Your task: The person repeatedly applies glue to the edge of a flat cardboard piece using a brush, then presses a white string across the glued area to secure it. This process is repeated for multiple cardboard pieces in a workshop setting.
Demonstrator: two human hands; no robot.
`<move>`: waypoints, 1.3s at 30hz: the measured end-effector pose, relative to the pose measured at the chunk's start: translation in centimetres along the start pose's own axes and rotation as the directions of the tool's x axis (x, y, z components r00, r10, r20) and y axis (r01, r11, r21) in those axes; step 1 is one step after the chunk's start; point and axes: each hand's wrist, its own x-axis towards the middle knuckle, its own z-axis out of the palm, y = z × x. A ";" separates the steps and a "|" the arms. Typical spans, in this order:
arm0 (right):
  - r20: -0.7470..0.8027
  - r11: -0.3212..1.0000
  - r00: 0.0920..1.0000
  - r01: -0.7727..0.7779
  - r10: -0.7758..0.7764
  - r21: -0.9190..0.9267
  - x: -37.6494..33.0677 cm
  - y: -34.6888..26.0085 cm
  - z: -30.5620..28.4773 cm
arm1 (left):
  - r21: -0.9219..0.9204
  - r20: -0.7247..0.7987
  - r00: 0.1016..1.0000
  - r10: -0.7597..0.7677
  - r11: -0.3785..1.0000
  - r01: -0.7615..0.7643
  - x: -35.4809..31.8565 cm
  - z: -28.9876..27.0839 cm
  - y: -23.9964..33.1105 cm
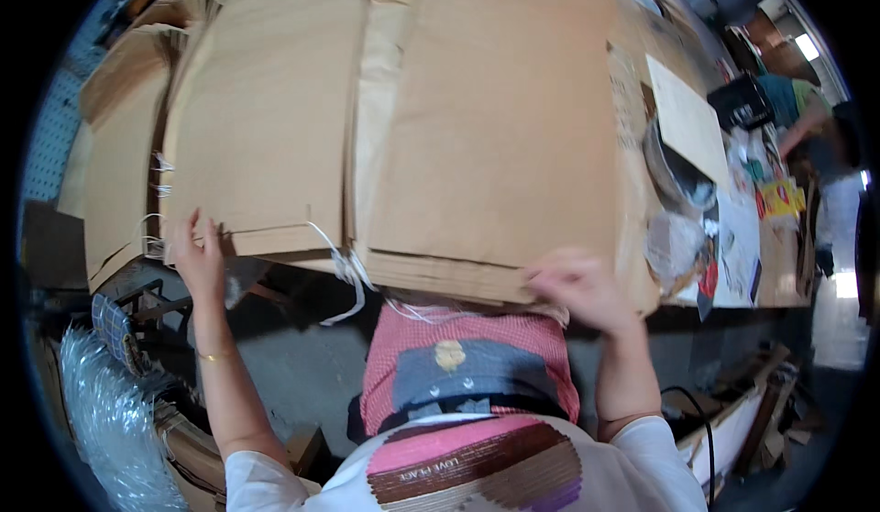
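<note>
A wide stack of brown kraft paper bags point(495, 127) lies before me on the table. My right hand point(577, 287) is over its front edge near the right corner; motion blurs the fingers, so their grip cannot be told. To the left is another stack of brown paper bags point(266, 118). My left hand point(197, 260) is at that stack's front left corner, fingers extended and slightly apart, with nothing visible between them. White string point(346, 269) hangs in loose loops from the front edge between the two stacks. More white ties point(163, 177) show beside my left hand.
A further paper stack point(124, 154) stands at far left. On the right are a round container point(674, 177) under a white sheet point(687, 118), clear plastic bags point(676, 244) and a yellow package point(781, 198). Another person point(811, 113) bends there. Clear plastic strips point(110, 420) fill the lower left.
</note>
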 end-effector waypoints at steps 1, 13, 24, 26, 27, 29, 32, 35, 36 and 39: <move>-0.344 0.962 0.939 -0.078 -0.018 -0.263 -2.3 1.7 -2.8 | -0.088 0.058 0.998 0.019 0.996 -0.014 -2.1 0.3 3.0; -0.855 0.762 0.356 -0.406 -0.377 -0.505 -13.1 11.7 -13.6 | -0.515 0.602 0.779 0.174 0.831 0.212 -6.7 10.4 15.0; -0.960 0.927 0.203 -0.286 -0.191 -0.245 -0.1 12.5 -26.7 | -0.613 0.501 0.849 0.169 0.761 0.211 -8.9 9.1 16.4; -0.958 0.886 0.168 -0.369 -0.233 -0.280 -1.0 12.6 -27.8 | -0.402 0.268 0.921 0.284 0.901 -0.161 -10.9 7.1 18.0; -0.955 0.867 0.157 -0.402 -0.250 -0.293 -1.1 12.6 -27.8 | -0.435 0.271 0.849 0.454 0.844 -0.313 -12.3 5.6 18.2; -0.975 0.977 0.166 -0.127 -0.149 -0.171 -2.0 9.3 -26.0 | -0.499 0.456 0.598 0.659 0.746 -0.441 -15.2 4.0 19.6; -0.972 0.981 0.209 -0.137 -0.111 -0.141 -2.0 9.0 -25.6 | -0.454 0.729 0.315 0.608 0.773 -0.443 -18.9 7.9 19.0; -0.960 0.964 0.279 -0.249 -0.024 -0.097 -2.1 9.8 -26.4 | -0.356 0.623 0.447 0.642 0.742 -0.568 -20.3 12.8 16.9; -0.951 0.964 0.308 -0.243 -0.029 -0.108 -2.2 9.5 -26.7 | -0.337 0.571 0.462 0.678 0.707 -0.621 -20.4 14.0 16.1; -0.940 0.831 0.286 -0.464 -0.186 -0.306 -3.2 6.4 -27.2 | -0.339 0.637 0.424 0.643 0.729 -0.595 -20.4 13.4 14.7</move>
